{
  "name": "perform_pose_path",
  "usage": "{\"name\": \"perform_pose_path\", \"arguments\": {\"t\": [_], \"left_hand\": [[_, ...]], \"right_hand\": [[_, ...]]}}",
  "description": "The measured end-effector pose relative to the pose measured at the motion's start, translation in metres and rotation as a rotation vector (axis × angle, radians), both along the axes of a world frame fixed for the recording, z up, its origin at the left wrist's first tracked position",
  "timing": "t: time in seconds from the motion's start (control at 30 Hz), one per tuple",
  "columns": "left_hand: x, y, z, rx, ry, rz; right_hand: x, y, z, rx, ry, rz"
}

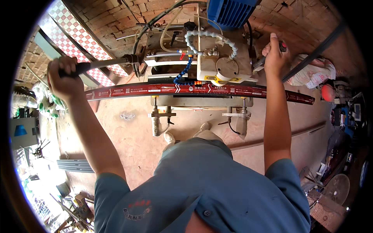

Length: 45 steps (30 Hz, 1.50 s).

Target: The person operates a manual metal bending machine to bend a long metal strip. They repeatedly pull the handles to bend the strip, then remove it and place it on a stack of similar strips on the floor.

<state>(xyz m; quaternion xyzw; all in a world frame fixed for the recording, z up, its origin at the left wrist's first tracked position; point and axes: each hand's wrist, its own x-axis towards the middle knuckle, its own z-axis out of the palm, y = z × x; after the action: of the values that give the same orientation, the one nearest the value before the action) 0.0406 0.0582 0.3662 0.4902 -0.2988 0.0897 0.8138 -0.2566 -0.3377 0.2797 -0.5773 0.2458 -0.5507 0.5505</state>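
Two hands [65, 79] [276, 58], well apart, grip two levers [110, 62] [259, 64] near one long red bar [147, 89].

Seeing a long, narrow, red-wrapped bar [147, 89], showing pale print and dark edges, lying crosswise. Beyond it, seeing a black-handled left lever [105, 63] pointing left and a partly hidden right lever [259, 63] slanting away rightward.

Blue-grey shirt [194, 167], short plain sleeves [110, 198], neckline [199, 200] open in a V, round dark button [207, 213], left-chest print [136, 210] of red marks above curved lettering, pale trousers [210, 134], light shoes [168, 137], bare left hand [64, 82], bare right hand [276, 60]
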Motion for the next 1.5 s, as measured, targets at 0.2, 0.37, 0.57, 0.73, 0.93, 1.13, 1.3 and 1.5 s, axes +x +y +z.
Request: {"name": "perform_pose_path", "arguments": {"t": [0.2,0.37,0.57,0.73,0.93,1.13,1.3,1.5], "left_hand": [[0.05,-0.039,0.021,-0.005,0.161,0.017],[0.071,-0.069,0.042,0.089,0.11,0.129],[0.113,-0.079,0.057,0.121,0.123,0.253],[0.04,-0.1,0.028,0.116,-0.05,0.388],[0.005,-0.089,-0.08,0.431,-0.599,0.687],[0.001,-0.105,-0.153,0.539,-0.329,0.17],[0.031,-0.153,-0.182,0.627,0.034,-0.143],[0.08,-0.208,-0.227,0.983,0.202,-0.349]], "right_hand": [[-0.011,-0.017,-0.009,-0.08,0.024,-0.036],[-0.005,-0.025,-0.009,-0.188,0.06,-0.085],[-0.002,-0.026,-0.01,-0.25,0.091,-0.119],[-0.006,-0.005,0.011,-0.056,0.126,-0.106],[-0.012,0.0,0.019,-0.011,0.151,-0.033],[0.016,0.024,0.061,-0.779,0.276,-0.348],[0.082,0.05,0.094,-0.752,0.513,0.182],[0.188,0.034,0.069,-0.823,1.197,0.625]]}}
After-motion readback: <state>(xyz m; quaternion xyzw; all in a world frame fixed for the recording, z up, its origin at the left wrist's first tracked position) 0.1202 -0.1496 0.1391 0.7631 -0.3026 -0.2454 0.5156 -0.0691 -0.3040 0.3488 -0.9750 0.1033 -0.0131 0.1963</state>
